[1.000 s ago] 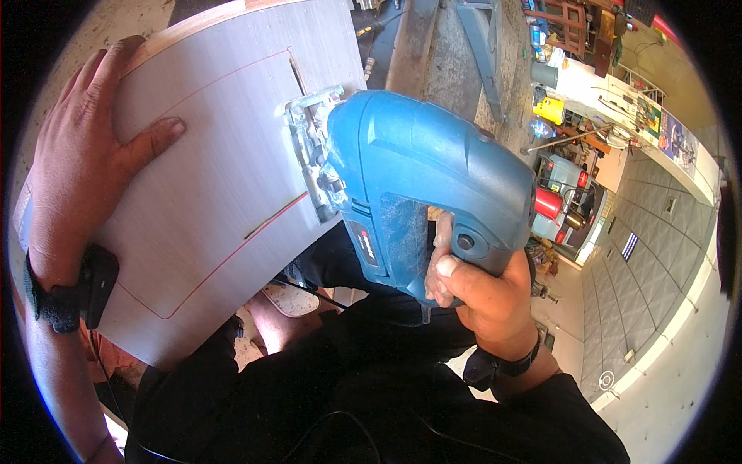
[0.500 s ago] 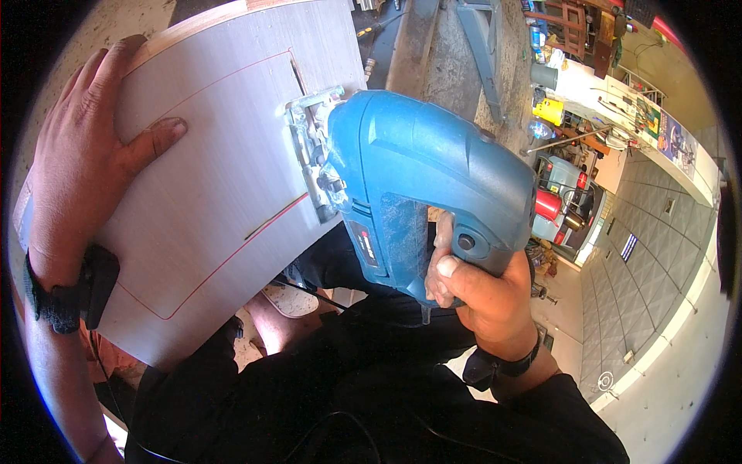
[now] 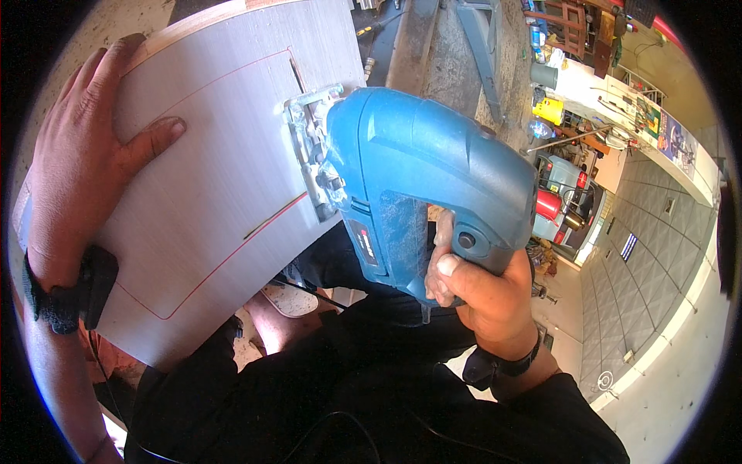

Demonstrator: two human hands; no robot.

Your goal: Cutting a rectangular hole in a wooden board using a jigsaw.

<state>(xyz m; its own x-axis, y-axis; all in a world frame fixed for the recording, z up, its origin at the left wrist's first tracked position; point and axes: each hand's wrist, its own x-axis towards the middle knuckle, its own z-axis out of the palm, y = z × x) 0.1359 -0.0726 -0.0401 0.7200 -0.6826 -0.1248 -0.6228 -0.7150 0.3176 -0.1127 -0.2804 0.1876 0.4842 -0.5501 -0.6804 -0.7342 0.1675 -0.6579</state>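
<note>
A blue jigsaw [image 3: 433,147] rests with its dusty metal base on a pale grey board [image 3: 209,170]. My right hand [image 3: 479,286] is wrapped round its rear handle, thumb on the near side. The blade is hidden beneath the tool's body. Spread out on the board's left part, my left hand [image 3: 93,139] presses it, its fingertips over the far wooden edge and its thumb stretched toward the middle. A red line marks a rounded rectangle on the board. A dark slit runs along the line beyond the base, and a shorter cut lies on its near side.
Beyond the board stand grey metal legs [image 3: 483,54] on a dusty floor. At the right are a yellow container [image 3: 549,110], a red cylinder [image 3: 547,205] and other workshop clutter. A black cord [image 3: 309,294] passes below the board, near my legs.
The jigsaw has shifted very slightly, its base edging a little toward the left. Both hands keep their places.
</note>
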